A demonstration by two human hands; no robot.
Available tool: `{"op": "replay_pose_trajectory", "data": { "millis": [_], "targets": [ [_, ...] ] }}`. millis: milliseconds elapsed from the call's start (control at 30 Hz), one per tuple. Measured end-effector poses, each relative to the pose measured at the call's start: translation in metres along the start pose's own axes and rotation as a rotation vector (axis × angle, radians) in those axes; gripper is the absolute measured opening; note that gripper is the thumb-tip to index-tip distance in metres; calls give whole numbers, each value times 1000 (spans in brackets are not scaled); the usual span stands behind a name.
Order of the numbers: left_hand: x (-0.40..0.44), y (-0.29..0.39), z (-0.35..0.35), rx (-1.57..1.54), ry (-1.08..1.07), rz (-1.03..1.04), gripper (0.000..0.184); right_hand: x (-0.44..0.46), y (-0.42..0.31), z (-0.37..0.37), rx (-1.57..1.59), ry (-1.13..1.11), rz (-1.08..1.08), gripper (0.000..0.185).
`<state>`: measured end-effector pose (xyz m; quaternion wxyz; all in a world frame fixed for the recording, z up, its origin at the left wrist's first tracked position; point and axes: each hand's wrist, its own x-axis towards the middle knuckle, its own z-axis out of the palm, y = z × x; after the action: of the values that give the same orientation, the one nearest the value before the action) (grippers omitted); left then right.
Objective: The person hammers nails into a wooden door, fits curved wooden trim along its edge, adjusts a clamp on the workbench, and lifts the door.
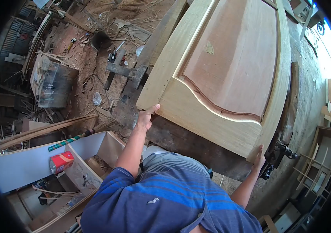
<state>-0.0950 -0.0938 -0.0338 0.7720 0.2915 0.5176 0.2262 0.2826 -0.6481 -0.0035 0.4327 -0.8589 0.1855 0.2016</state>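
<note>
A wooden door panel (pixel 208 112) with a curved inner moulding lies on a dark workbench (pixel 196 145). My left hand (pixel 148 117) grips the panel's near left corner, thumb on top and the other fingers hidden beneath the edge. At the near right corner, my right hand (pixel 258 158) holds the panel's edge, with its thumb side up and its remaining fingers largely out of sight. The panel's recessed reddish centre (pixel 235 58) carries a small pale patch.
A metal clamp (pixel 128 73) juts from the bench's left side, and a vise (pixel 280 155) sits at the right. An open box (pixel 72 149) with a red can (pixel 61 162) stands at lower left. Wood scraps litter the floor; a wooden lattice (pixel 318 171) lies right.
</note>
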Motion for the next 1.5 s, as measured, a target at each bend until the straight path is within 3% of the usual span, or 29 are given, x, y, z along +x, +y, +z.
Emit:
{"op": "replay_pose_trajectory", "data": {
  "millis": [233, 333, 400, 533, 633, 733, 867, 933, 967, 1067, 1167, 1267, 1367, 1467, 1500],
  "targets": [
    [9, -3, -16, 2, -34, -45, 71, -2, 9, 7, 27, 140, -118, 85],
    [3, 22, -16, -377, -248, -76, 88, 15, 30, 12, 85, 227, -197, 93],
    [12, 30, -25, -408, -322, -124, 104, 21, 33, 10, 91, 251, -181, 97],
    [38, 9, -54, -642, -562, -152, 121, 8, 12, 7, -147, 282, -26, 102],
    [28, 6, -21, -700, -341, -142, 128, 19, 23, -2, -202, 309, -144, 104],
    [32, -29, -26, -1112, -578, -274, 124, 18, 20, -3, -75, 236, 23, 100],
    [36, -24, -10, -872, -489, -266, 106, 11, 13, 0, -83, 247, 55, 104],
    [36, -10, -14, -936, -633, -248, 95, 40, 45, -20, -230, 258, -120, 99],
    [39, -10, -17, -912, -579, -237, 93, 41, 47, -21, -301, 261, -205, 98],
    [47, -13, -21, -849, -467, -201, 87, 14, 19, 2, -22, 295, 11, 90],
    [49, -19, -23, -814, -428, -140, 83, 21, 31, -1, -60, 269, -207, 86],
    [55, -32, -25, -772, -368, -57, 81, 42, 54, -22, -354, 248, -249, 84],
    [60, -35, -21, -753, -317, -18, 79, 47, 65, -19, -401, 267, -522, 79],
    [51, -33, -17, -798, -373, -21, 78, 36, 48, -6, -132, 299, -216, 72],
    [51, -35, -21, -807, -382, -30, 78, 30, 41, -3, -142, 286, -210, 70]
  ]
}}
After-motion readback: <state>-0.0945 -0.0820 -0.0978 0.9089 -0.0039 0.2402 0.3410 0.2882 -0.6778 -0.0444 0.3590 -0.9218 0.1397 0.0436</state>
